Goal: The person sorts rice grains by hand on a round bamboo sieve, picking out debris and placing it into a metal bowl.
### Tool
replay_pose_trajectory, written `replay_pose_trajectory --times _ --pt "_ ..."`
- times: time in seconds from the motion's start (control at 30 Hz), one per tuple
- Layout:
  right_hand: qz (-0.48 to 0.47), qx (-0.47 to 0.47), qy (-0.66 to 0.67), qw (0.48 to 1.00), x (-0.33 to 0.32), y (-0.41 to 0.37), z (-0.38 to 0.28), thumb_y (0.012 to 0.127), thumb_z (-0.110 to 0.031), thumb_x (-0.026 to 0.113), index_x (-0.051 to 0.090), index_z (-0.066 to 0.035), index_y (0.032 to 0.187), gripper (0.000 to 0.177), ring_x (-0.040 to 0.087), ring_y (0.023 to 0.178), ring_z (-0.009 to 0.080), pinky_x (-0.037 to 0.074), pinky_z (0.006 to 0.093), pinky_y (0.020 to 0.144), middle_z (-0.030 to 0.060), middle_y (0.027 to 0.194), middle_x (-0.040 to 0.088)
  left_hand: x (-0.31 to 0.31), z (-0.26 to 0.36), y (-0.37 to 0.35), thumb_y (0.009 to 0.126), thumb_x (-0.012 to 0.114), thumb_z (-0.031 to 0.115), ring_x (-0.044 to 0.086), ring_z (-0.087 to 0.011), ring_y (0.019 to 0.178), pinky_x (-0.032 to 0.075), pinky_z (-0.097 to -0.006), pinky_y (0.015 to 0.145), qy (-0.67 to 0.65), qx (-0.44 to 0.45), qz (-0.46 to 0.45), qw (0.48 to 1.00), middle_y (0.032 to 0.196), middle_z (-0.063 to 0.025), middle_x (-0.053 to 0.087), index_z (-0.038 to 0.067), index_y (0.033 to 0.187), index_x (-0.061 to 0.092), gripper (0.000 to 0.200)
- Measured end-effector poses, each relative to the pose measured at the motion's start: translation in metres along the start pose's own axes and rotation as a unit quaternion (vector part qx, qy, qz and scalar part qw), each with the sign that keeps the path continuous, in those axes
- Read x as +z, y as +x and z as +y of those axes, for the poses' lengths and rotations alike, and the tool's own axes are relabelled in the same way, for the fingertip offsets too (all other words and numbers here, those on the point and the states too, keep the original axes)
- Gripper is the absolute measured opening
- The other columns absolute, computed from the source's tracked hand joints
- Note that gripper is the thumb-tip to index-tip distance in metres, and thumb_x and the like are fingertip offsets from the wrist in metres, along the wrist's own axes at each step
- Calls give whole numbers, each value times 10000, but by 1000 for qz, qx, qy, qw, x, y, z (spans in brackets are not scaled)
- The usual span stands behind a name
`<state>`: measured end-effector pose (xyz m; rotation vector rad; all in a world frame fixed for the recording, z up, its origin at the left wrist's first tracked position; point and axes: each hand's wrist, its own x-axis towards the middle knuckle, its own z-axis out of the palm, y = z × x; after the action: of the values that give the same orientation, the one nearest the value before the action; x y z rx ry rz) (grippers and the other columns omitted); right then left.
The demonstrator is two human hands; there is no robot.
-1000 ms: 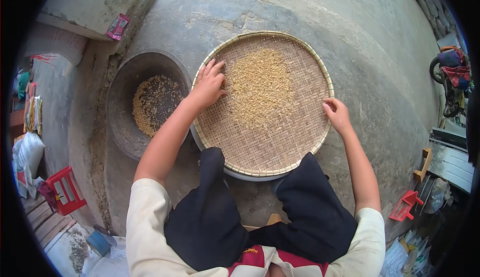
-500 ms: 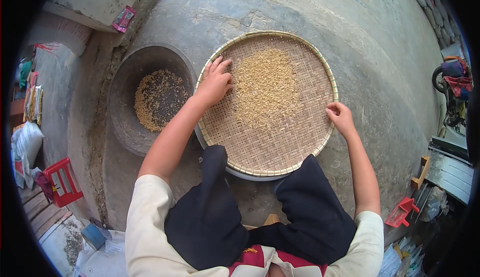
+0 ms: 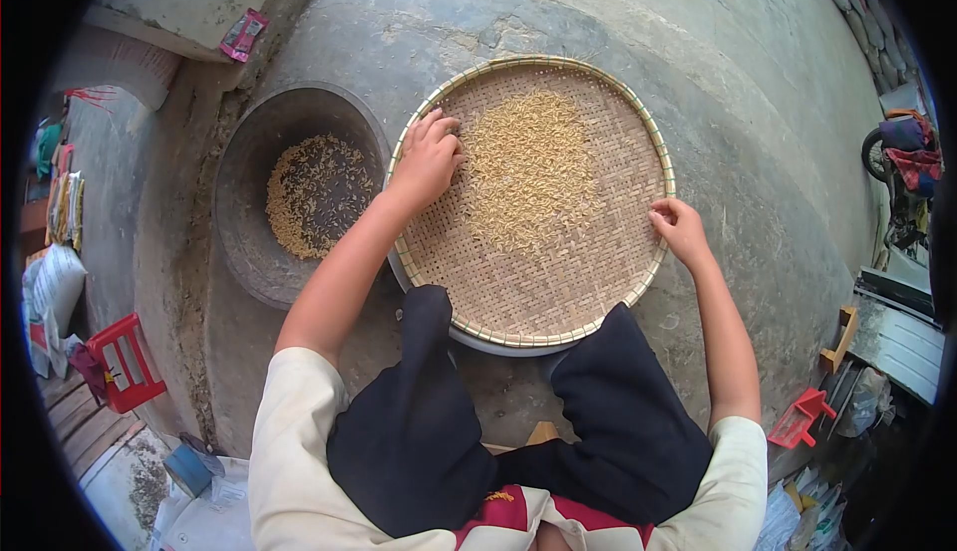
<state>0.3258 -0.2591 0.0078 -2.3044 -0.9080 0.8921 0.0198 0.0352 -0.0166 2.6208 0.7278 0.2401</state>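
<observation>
A round woven bamboo winnowing tray (image 3: 598, 282) lies in front of my knees, resting on a grey basin (image 3: 478, 345) that is mostly hidden beneath it. Unhusked rice grains (image 3: 533, 172) are spread across its middle. My left hand (image 3: 429, 157) reaches over the tray's left rim, fingers apart and slightly bent, beside the grain. At the right rim, my right hand (image 3: 681, 232) has its fingers closed on the edge. To the left stands a wide dark bowl (image 3: 244, 177) with more rice grains (image 3: 289, 212) in its bottom.
Grey concrete floor (image 3: 768, 133) surrounds the tray. A red plastic chair (image 3: 128, 364) and a white sack (image 3: 55, 292) are at far left. At right are a red plastic object (image 3: 800, 418) and a motorbike (image 3: 897, 167). A pink packet (image 3: 243, 35) lies on the ledge at upper left.
Almost nothing differs. The tray and bowl appear very slightly higher in view, while both hands keep nearly the same places at the rim.
</observation>
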Motion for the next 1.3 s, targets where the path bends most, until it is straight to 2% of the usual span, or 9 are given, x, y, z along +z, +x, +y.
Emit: replay_pose_trajectory --times 0.23,0.33,0.47,0.53,0.73,0.83,0.93,1.03,1.3 --pt "-2 -3 5 1000 0 0 0 798 -105 654 621 7 966 205 567 616 91 468 240 594 46 768 630 0 0 -1 828 596 167 291 -284 1299 226 -443 1065 8 21 -18 1000 1237 -70 469 74 851 588 96" --pt "-7 -4 14 1000 -1 -1 -1 802 -107 652 620 6 971 206 570 617 92 468 240 594 45 767 629 1 -1 -1 824 600 170 297 -288 1295 259 -442 1049 -39 26 -18 999 1241 -76 468 69 840 591 102" --pt "-6 -12 0 1000 -1 0 -3 823 -126 630 616 8 964 195 574 614 100 469 251 589 49 752 625 1 1 -4 821 603 168 303 -291 1293 279 -439 1040 -21 43 -16 999 1255 -82 461 65 825 590 104" --pt "-5 -3 -9 1000 -1 -1 -5 858 -147 585 609 13 944 183 577 607 112 469 266 585 57 737 620 3 4 -5 831 585 172 305 -295 1293 271 -439 1046 47 92 -7 995 1271 -91 450 58 835 578 114" --pt "-9 -7 18 1000 -1 0 -6 888 -147 530 594 16 906 176 581 601 122 468 273 583 59 725 612 10 2 -5 852 546 183 282 -303 1307 262 -445 1054 148 128 -10 981 1299 -119 417 46 894 543 143" --pt "-11 -2 29 1000 -1 0 -5 885 -142 535 592 15 908 169 583 601 121 469 274 582 55 729 609 9 4 -9 846 556 174 261 -306 1318 258 -447 1057 60 71 -10 996 1316 -121 396 48 898 533 138" --pt "-15 0 35 999 -1 0 -5 883 -136 540 591 15 914 162 584 600 119 470 272 579 52 740 608 0 8 -11 837 569 156 248 -309 1325 258 -448 1059 28 50 -16 998 1326 -115 388 55 897 527 125" --pt "-18 7 22 1000 -2 -1 -8 881 -133 544 589 16 919 159 586 599 117 471 268 578 49 742 607 5 4 -14 825 589 149 256 -309 1322 261 -443 1060 58 95 -10 994 1327 -102 391 70 897 533 120" --pt "-17 10 24 1000 -2 -1 -8 885 -140 542 590 8 915 158 581 585 113 468 268 567 52 727 604 1 5 -11 809 613 168 281 -307 1312 271 -454 1055 45 87 -25 995 1309 -88 416 88 904 553 139"
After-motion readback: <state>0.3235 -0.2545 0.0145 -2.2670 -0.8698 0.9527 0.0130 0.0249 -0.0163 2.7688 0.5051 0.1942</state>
